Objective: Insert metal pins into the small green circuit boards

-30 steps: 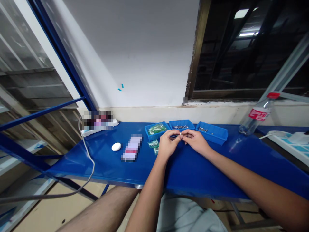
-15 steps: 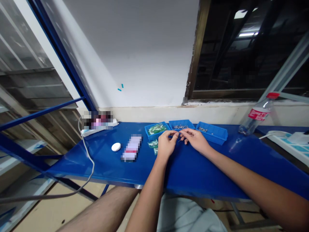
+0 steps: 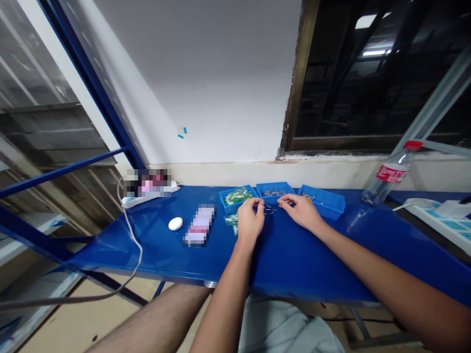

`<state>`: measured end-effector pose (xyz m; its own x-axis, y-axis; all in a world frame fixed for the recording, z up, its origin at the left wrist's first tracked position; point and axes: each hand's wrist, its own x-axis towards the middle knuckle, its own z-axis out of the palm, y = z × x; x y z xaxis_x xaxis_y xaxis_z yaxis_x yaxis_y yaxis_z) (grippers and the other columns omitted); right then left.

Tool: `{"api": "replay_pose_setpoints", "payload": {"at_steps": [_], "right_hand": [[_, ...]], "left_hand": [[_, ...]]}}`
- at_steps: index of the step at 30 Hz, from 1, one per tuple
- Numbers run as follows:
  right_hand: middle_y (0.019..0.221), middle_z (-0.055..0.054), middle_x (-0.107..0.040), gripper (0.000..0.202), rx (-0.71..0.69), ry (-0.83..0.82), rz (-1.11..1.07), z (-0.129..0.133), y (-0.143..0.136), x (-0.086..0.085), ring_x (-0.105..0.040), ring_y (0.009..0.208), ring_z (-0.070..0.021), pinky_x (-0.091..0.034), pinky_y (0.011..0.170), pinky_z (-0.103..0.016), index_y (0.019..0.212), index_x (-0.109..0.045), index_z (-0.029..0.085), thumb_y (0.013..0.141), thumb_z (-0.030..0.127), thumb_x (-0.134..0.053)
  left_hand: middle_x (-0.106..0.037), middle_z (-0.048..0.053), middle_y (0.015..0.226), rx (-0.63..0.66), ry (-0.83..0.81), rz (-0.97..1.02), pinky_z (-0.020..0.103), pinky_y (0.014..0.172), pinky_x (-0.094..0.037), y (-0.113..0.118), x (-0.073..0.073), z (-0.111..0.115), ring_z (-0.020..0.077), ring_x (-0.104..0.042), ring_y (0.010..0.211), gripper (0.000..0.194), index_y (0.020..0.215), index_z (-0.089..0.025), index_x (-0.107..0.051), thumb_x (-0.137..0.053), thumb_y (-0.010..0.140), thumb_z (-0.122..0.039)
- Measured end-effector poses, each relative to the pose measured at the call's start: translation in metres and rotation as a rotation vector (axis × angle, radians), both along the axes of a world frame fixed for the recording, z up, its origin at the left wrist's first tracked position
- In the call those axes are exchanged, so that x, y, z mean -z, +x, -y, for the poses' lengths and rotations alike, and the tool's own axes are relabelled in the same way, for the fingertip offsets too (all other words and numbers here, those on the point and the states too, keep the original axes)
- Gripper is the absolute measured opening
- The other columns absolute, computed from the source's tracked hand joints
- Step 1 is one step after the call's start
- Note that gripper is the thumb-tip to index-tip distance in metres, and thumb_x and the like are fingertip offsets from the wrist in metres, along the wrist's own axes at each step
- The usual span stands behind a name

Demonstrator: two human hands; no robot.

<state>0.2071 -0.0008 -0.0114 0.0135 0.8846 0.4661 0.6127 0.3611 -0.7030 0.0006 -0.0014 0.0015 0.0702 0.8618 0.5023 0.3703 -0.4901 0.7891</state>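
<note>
A blue frame (image 3: 79, 76) rises left of the blue table (image 3: 147, 250). The left hand (image 3: 251, 218) has bent fingers near its thumb, the right (image 3: 303, 213) loosely gathered ones; any grip, I cannot tell. Thin metal pieces (image 3: 271, 211) show between them; far right, a bottle (image 3: 392, 175).

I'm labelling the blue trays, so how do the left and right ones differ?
The left tray holds green packets; the right tray holds small metal pieces.
The left tray looks well filled, while the right tray shows much bare floor.
The right tray looks longer than the left tray.
Both are blue and open-topped.
</note>
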Motion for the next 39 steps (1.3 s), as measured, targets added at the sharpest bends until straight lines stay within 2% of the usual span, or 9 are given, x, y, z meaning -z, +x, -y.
{"api": "replay_pose_setpoints", "payload": {"at_steps": [4,8,13,19,23,27,31,35,39], "right_hand": [[0.111,-0.006,-0.079,0.019,-0.256,0.144,0.258,0.008,-0.013,0.000,-0.070,0.106,-0.0275,-0.055,0.096,-0.046,0.107,-0.079,0.029,0.097,0.028,-0.063],[0.109,-0.007,-0.078,0.024,-0.436,0.190,0.413,0.007,-0.026,0.006,-0.063,0.115,-0.0291,-0.051,0.104,-0.049,0.109,-0.077,0.027,0.095,0.016,-0.060],[0.101,-0.009,-0.076,0.020,-0.345,0.171,0.466,0.003,-0.025,0.011,-0.064,0.103,-0.0273,-0.055,0.094,-0.044,0.100,-0.074,0.022,0.093,0.010,-0.060],[0.098,-0.007,-0.073,0.019,-0.288,0.159,0.419,0.007,-0.020,0.008,-0.067,0.091,-0.0247,-0.056,0.082,-0.039,0.104,-0.069,0.022,0.094,0.012,-0.058],[0.097,-0.007,-0.070,0.014,-0.227,0.161,0.195,0.010,-0.022,0.005,-0.068,0.079,-0.0211,-0.058,0.074,-0.036,0.104,-0.066,0.023,0.094,0.018,-0.057],[0.097,-0.006,-0.069,0.010,-0.171,0.120,-0.120,0.009,-0.024,0.006,-0.072,0.084,-0.0219,-0.062,0.078,-0.037,0.100,-0.064,0.023,0.090,0.023,-0.064],[0.092,-0.005,-0.071,0.016,-0.201,0.015,-0.353,0.009,-0.026,0.008,-0.074,0.087,-0.0223,-0.063,0.081,-0.037,0.098,-0.064,0.022,0.089,0.034,-0.070],[0.096,-0.007,-0.073,0.022,-0.188,-0.003,-0.355,0.011,-0.027,0.007,-0.073,0.087,-0.0224,-0.062,0.078,-0.036,0.098,-0.068,0.021,0.089,0.040,-0.072],[0.103,-0.007,-0.074,0.019,-0.163,0.023,-0.244,0.011,-0.026,0.007,-0.072,0.085,-0.0218,-0.061,0.076,-0.036,0.102,-0.070,0.022,0.089,0.037,-0.071]], "left_hand": [[-0.078,0.007,0.101,0.010,0.004,-0.005,0.029,0.079,-0.055,0.000,0.001,0.000,0.0201,-0.072,0.090,0.018,0.097,-0.019,-0.077,-0.060,0.099,-0.026],[-0.077,0.007,0.102,0.011,0.018,-0.013,0.030,0.085,-0.055,-0.001,0.004,-0.002,0.0201,-0.072,0.093,0.018,0.098,-0.019,-0.076,-0.060,0.099,-0.026],[-0.078,0.006,0.100,0.001,0.026,-0.040,0.029,0.084,-0.055,0.000,0.005,-0.002,0.0188,-0.072,0.093,0.016,0.098,-0.019,-0.076,-0.061,0.099,-0.023],[-0.078,0.005,0.098,0.030,0.024,-0.078,0.029,0.086,-0.056,0.000,0.003,-0.001,0.0180,-0.073,0.091,0.015,0.097,-0.020,-0.076,-0.061,0.098,-0.020],[-0.079,0.005,0.100,0.063,0.002,-0.079,0.030,0.086,-0.058,0.001,0.001,0.001,0.0184,-0.074,0.092,0.015,0.100,-0.019,-0.076,-0.061,0.096,-0.017],[-0.080,0.005,0.109,0.202,-0.025,-0.076,0.028,0.084,-0.061,0.004,0.000,0.005,0.0175,-0.076,0.094,0.025,0.110,-0.019,-0.075,-0.066,0.088,-0.009],[-0.081,0.006,0.107,0.253,-0.096,-0.029,0.029,0.084,-0.063,0.006,0.003,0.004,0.0185,-0.078,0.091,0.024,0.110,-0.019,-0.075,-0.070,0.088,-0.011],[-0.082,0.007,0.102,0.256,-0.125,0.059,0.032,0.089,-0.064,0.004,0.006,0.001,0.0196,-0.079,0.093,0.020,0.107,-0.018,-0.075,-0.068,0.090,-0.009],[-0.080,0.008,0.109,0.248,-0.080,0.090,0.034,0.093,-0.064,0.004,0.007,-0.001,0.0198,-0.079,0.099,0.032,0.115,-0.018,-0.072,-0.063,0.089,-0.002]]}}
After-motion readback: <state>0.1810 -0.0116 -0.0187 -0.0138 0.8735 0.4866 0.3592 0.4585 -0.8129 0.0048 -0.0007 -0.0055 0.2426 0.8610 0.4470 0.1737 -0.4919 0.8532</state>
